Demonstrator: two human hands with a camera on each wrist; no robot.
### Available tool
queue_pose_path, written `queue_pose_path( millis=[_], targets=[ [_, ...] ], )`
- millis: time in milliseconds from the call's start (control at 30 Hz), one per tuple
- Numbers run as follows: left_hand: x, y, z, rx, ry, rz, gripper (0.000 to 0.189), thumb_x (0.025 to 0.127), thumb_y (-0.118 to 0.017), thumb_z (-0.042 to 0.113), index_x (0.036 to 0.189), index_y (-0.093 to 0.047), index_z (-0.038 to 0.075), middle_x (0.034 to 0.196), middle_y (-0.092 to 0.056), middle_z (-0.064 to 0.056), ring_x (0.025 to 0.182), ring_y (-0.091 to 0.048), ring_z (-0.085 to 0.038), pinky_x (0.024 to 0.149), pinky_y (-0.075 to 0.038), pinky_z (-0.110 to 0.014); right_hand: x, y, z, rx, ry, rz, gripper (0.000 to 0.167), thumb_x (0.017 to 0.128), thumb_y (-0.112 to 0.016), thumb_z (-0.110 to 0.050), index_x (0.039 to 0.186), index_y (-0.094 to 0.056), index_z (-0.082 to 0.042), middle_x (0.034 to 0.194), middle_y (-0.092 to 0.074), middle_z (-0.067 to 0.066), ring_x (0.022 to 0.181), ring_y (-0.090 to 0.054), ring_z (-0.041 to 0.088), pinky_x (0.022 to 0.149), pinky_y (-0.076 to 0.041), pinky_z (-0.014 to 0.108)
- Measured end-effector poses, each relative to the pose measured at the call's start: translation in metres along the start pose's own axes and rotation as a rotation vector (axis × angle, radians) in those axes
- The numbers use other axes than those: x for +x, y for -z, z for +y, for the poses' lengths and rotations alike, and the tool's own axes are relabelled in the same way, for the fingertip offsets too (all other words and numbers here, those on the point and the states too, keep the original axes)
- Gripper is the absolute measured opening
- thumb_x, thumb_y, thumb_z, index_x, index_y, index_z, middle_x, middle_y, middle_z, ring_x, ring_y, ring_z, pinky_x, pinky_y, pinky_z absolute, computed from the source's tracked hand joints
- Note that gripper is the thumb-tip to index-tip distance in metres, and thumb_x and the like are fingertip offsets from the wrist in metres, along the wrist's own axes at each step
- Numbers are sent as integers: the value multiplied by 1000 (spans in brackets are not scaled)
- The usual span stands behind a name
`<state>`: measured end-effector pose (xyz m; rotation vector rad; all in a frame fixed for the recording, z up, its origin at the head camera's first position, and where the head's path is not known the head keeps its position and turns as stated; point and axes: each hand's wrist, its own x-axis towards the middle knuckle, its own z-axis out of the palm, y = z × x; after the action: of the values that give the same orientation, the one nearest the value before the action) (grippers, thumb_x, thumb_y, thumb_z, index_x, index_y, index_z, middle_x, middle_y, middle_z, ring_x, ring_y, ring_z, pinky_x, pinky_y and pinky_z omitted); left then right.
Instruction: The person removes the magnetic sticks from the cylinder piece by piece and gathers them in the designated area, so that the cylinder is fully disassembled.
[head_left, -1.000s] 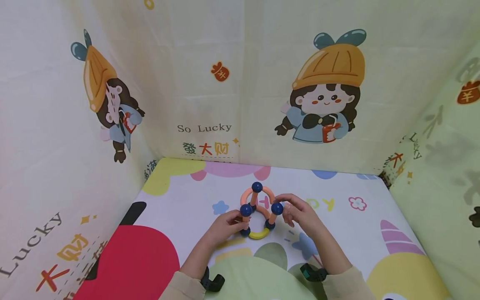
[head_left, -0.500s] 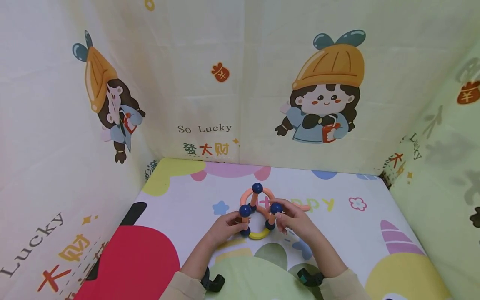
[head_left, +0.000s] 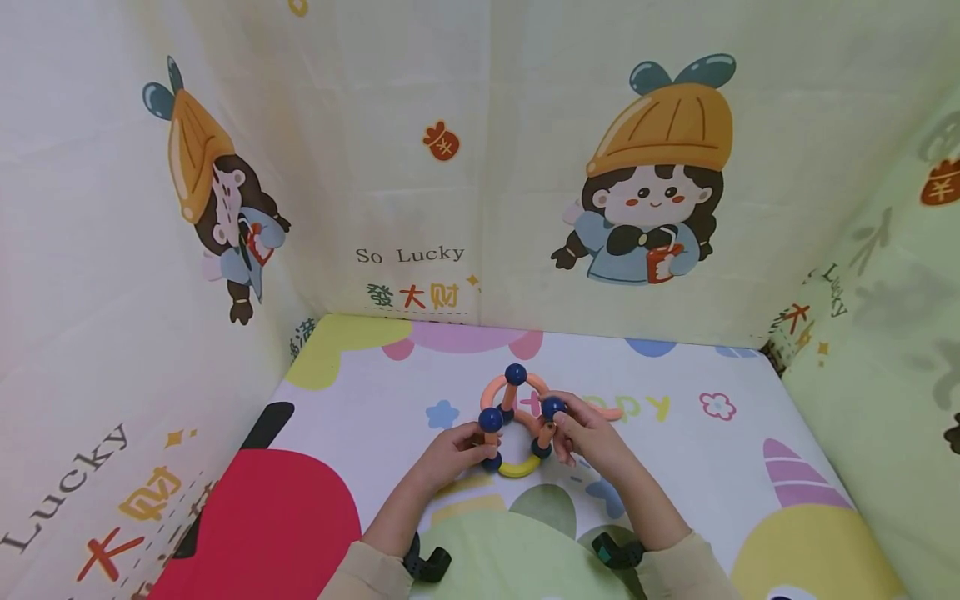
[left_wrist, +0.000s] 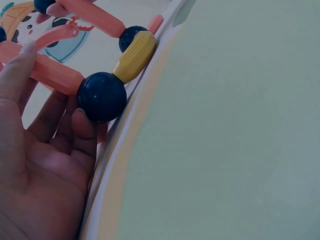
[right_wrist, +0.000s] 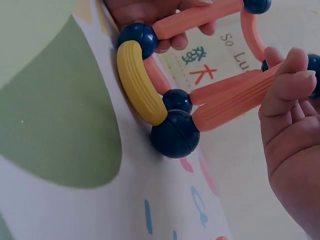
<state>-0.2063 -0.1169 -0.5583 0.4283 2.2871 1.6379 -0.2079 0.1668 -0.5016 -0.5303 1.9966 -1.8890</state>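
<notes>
A small frame of dark blue balls and coral rods stands on the printed table, with a yellow curved rod [head_left: 517, 469] at its front base. My left hand [head_left: 452, 454] pinches the coral upright rod [left_wrist: 55, 75] on the frame's left side; a little finger lies against the blue ball [left_wrist: 102, 97] at its foot. With thumb and fingertips, my right hand [head_left: 588, 429] holds the top right blue ball [head_left: 553, 407]. That ball sits slightly off the right upright rod [right_wrist: 235, 105], whose top end shows below it in the head view. Its lower end meets a base ball [right_wrist: 175, 134].
A coral rod [head_left: 613, 413] shows just beyond my right hand. At the back of the frame another blue ball [head_left: 515, 374] tops an upright. Printed cloth walls [head_left: 540, 300] enclose the table at the back and both sides.
My right hand has moved left from beside the frame and taken hold of the top right ball. The ball has shifted up a little, showing the rod's end. My left hand stays put.
</notes>
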Motion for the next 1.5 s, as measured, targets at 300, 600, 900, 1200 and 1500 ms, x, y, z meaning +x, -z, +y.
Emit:
queue_pose_path(
  millis=[300, 600, 900, 1200, 1500],
  targets=[
    [-1, -1, 0, -21, 1, -5, 23, 90, -67, 49, 101, -68, 28, 116, -71, 5, 102, -65, -16, 84, -53, -29, -3, 9, -8, -65, 33, 114, 38, 104, -51, -28, 137, -49, -10, 78, -52, 12, 55, -49, 22, 49, -46, 28],
    [-1, 0, -1, -17, 9, -1, 22, 90, -68, 48, 101, -69, 29, 114, -72, 6, 102, -65, -15, 86, -53, -29, -8, 35, -10, -191, -90, 289, 46, 97, -62, -34, 141, -52, -22, 82, -55, 8, 59, -50, 26, 55, -45, 33],
    [-1, 1, 1, -22, 27, -3, 24, 89, -68, 49, 105, -69, 31, 112, -71, 6, 99, -64, -17, 85, -52, -32, -5, 70, 0, -347, -184, 359, 52, 94, -65, -41, 141, -51, -24, 116, -56, 15, 97, -53, 29, 80, -49, 33],
    [0, 1, -3, -8, 34, -9, 30, 89, -68, 50, 110, -69, 29, 111, -71, 5, 98, -64, -16, 84, -52, -30, 0, 102, 22, -548, -265, 336, 57, 91, -67, -47, 140, -52, -22, 112, -54, 13, 96, -46, 28, 71, -39, 33],
    [0, 2, -3, 3, 19, -11, 39, 88, -68, 52, 118, -69, 27, 108, -71, 6, 99, -65, -14, 85, -52, -28, 7, 117, 45, -581, -353, 321, 50, 92, -67, -42, 137, -56, -24, 133, -57, 10, 109, -49, 29, 86, -41, 38]
  ],
)
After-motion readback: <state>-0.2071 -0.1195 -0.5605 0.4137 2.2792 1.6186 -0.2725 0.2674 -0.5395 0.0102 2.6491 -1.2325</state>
